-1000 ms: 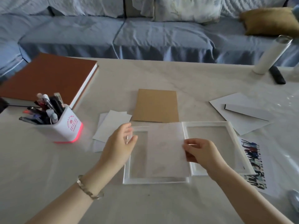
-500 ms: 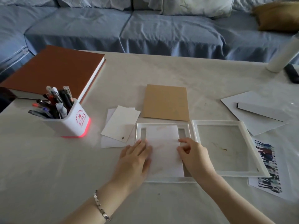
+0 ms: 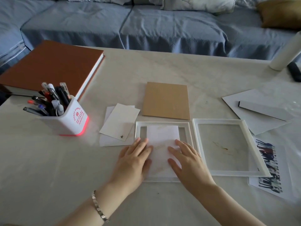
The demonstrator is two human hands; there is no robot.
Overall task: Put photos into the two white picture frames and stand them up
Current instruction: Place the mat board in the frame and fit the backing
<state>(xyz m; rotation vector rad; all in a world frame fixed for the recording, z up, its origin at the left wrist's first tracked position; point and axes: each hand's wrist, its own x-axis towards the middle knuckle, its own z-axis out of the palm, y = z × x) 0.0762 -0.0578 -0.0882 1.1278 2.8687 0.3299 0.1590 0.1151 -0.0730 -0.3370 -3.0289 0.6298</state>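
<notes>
Behind our pale table (image 3: pixel 162 67) runs a blue sofa (image 3: pixel 130 25). A brown book (image 3: pixel 53 66), cardboard panel (image 3: pixel 166 100) and pen pot (image 3: pixel 70 119) ring the work. Our left hand (image 3: pixel 133 159) and right hand (image 3: pixel 187 159), fingers straight, press a white sheet (image 3: pixel 162 136) flat inside the left frame (image 3: pixel 162 123); the right frame (image 3: pixel 219 122) lies flat just beside it.

On the tabletop (image 3: pixel 48 160) the left frame (image 3: pixel 162 123) and right frame (image 3: pixel 218 121) lie flat, just beside each other. A sheet (image 3: pixel 162 134) lies in the left frame, with the left hand (image 3: pixel 133 162) and right hand (image 3: pixel 187 162) flat on its near half. A board (image 3: pixel 166 100) lies just behind the left frame. Two overlapping cards (image 3: pixel 119 121) lie to its left, a pen holder (image 3: pixel 71 121) farther left, and a book (image 3: pixel 52 66) behind that. A photo print (image 3: pixel 270 168) lies partly under the right frame's right edge.
</notes>
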